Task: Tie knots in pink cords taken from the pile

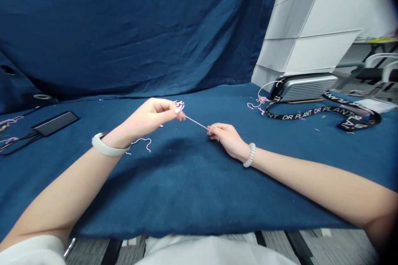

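My left hand point(152, 116) is raised a little above the blue cloth, its fingertips pinched on one end of a thin pink thread point(196, 122). A small tangle of pink thread point(179, 104) sits at those fingertips. My right hand point(226, 136) rests on the cloth and pinches the other end, so the thread runs taut between the two hands. A white bangle point(107, 147) is on my left wrist and a pale bead bracelet point(250, 155) on my right. A loose curl of pink thread point(143, 142) lies under my left wrist.
The blue cloth point(186, 182) covers the table and hangs as a backdrop. A black phone point(55, 123) with cables lies far left. A silver ribbed case point(303, 87) and a black lettered lanyard point(323, 111) lie at right, with pink thread scraps point(258, 103) beside them.
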### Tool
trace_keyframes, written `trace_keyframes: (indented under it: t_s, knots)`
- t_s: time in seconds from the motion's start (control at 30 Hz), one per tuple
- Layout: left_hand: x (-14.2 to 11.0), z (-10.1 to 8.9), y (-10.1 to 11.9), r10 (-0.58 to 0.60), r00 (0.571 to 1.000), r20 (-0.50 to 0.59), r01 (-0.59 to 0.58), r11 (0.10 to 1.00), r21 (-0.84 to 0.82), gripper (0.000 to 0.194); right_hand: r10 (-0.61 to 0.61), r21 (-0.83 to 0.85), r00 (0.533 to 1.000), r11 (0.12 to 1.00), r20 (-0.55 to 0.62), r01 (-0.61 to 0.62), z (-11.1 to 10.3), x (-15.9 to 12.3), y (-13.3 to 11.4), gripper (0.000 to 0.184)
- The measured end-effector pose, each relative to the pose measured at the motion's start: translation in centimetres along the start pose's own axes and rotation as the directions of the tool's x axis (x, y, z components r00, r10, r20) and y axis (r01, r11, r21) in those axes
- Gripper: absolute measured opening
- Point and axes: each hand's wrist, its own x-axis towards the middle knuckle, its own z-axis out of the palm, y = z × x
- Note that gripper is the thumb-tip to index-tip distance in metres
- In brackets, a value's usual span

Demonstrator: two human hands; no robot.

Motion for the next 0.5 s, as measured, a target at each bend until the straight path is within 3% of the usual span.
trace_keyframes:
  t_s: [0.1, 0.23, 0.37, 0.5]
  knots:
    - [-0.5, 0.3, 0.6, 0.048, 0.997, -0.066, -0.064, 0.963, -0.262, 0.023, 0.011, 0.023, 1.000, 1.000, 0.011, -0.011, 0.1, 0.0, 0.0, 0.024]
    - [-1.0, 0.6, 1.0, 0.080, 0.997, -0.024, -0.078, 0.786, -0.613, 0.027, -0.034, -0.054, 0.999, 0.998, 0.038, 0.036, 0.0, -0.1, 0.0, 0.016]
    - [-1.5, 0.4, 1.4, 0.031, 0.997, -0.073, -0.074, 0.674, -0.735, 0.024, -0.041, -0.115, 0.997, 0.992, 0.065, 0.048, 0.0, -0.3, -0.1, 0.014]
    - [-1.3, 0.3, 1.4, -0.041, 0.986, -0.163, -0.099, 0.642, -0.761, 0.020, -0.012, -0.038, 0.998, 0.999, 0.063, 0.014, 0.2, -0.2, 0.1, 0.014]
